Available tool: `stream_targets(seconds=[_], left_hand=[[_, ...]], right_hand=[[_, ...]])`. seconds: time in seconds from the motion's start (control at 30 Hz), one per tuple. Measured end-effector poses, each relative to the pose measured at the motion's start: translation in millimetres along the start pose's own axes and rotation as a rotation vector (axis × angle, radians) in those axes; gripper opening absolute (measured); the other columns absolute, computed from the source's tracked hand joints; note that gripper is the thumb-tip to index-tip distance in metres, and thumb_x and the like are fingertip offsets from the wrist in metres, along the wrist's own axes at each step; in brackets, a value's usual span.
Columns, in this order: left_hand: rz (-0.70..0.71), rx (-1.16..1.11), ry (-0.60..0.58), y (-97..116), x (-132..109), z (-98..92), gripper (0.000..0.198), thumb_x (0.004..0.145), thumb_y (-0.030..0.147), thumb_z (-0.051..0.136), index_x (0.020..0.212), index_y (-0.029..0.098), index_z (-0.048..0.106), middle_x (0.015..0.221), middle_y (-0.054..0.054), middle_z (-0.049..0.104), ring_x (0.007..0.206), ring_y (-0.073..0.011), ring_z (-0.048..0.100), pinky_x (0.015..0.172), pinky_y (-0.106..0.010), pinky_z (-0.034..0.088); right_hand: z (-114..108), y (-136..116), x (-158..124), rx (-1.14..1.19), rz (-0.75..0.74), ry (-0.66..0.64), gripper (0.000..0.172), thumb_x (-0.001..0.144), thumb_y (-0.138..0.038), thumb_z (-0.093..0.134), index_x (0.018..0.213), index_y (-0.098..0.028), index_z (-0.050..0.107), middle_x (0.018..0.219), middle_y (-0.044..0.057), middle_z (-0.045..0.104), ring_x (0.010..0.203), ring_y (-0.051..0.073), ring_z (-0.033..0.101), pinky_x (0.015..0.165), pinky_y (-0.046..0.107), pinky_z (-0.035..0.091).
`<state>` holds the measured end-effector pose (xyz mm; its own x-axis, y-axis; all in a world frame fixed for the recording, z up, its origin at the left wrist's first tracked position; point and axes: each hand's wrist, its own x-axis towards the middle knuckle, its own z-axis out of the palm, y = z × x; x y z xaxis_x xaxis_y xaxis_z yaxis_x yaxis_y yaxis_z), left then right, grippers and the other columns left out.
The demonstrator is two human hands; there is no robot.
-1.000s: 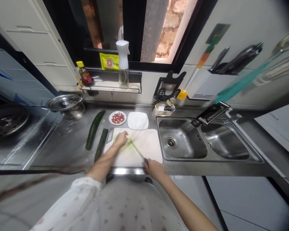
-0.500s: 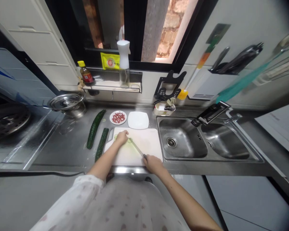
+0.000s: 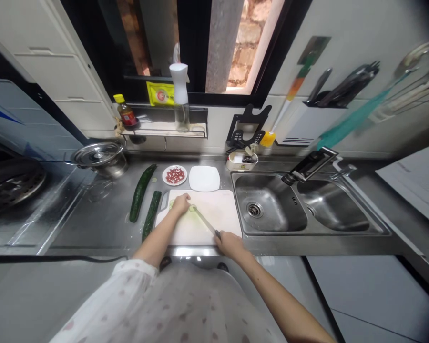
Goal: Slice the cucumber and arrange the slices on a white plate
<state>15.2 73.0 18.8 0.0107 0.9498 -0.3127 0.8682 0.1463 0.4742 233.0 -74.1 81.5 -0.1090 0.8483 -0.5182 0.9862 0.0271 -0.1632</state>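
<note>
White plastic cutting board [image 3: 218, 214] is lying on the steel bench [image 3: 93, 224], just left of the sink [image 3: 271, 224]. The left hand [image 3: 180, 205] is pressing down on a pale green cucumber piece [image 3: 192, 208] at the far left part of the board, with its fingers curling over most of the piece. The right hand [image 3: 229, 243] is closing around the handle of a knife [image 3: 204, 221] at the board's near edge. The blade is slanting far and left, and its tip is meeting the cucumber piece just beside the left fingertips. A cucumber half [image 3: 150, 215] is lying just left of the board, with a whole cucumber [image 3: 142, 190] beyond it. A small dish of red bits [image 3: 174, 175] and a white square plate [image 3: 204, 178] are sitting at the far side of the board.
</note>
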Motion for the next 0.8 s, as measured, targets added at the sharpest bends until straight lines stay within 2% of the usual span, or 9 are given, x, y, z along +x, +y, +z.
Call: stream_targets(seconds=[0.3, 0.57, 0.8], left_hand=[[-0.003, -0.010, 0.015, -2.3, 1.7, 3.8, 0.032, 0.077, 0.012, 0.058, 0.107, 0.021, 0.063, 0.108, -0.008, 0.068, 0.100, -0.0192, 0.061, 0.085, -0.025, 0.043], [-0.003, -0.017, 0.017, -3.7, 3.6, 5.6, 0.032, 0.076, 0.012, 0.058, 0.106, 0.021, 0.063, 0.107, -0.008, 0.068, 0.100, -0.0191, 0.061, 0.086, -0.025, 0.043], [-0.005, -0.005, 0.013, -4.5, 6.4, 6.8, 0.031, 0.075, 0.012, 0.060, 0.104, 0.021, 0.063, 0.107, -0.009, 0.068, 0.101, -0.0201, 0.061, 0.085, -0.026, 0.042]], right_hand=[[-7.2, 0.2, -21.2, -0.023, 0.050, -0.061, 0.041, 0.097, -0.042, 0.033, 0.109, -0.015, 0.062, 0.103, 0.014, 0.069, 0.097, 0.025, 0.065, 0.074, 0.031, 0.044], [3.0, 0.0, -5.0, -0.024, 0.024, -0.015, 0.042, 0.096, -0.044, 0.034, 0.105, -0.016, 0.063, 0.100, 0.014, 0.070, 0.093, 0.025, 0.066, 0.073, 0.031, 0.045], [-4.6, -9.1, 4.1, -0.017, 0.007, -0.007, 0.041, 0.095, -0.041, 0.034, 0.108, -0.015, 0.063, 0.101, 0.016, 0.069, 0.097, 0.025, 0.065, 0.076, 0.032, 0.045]])
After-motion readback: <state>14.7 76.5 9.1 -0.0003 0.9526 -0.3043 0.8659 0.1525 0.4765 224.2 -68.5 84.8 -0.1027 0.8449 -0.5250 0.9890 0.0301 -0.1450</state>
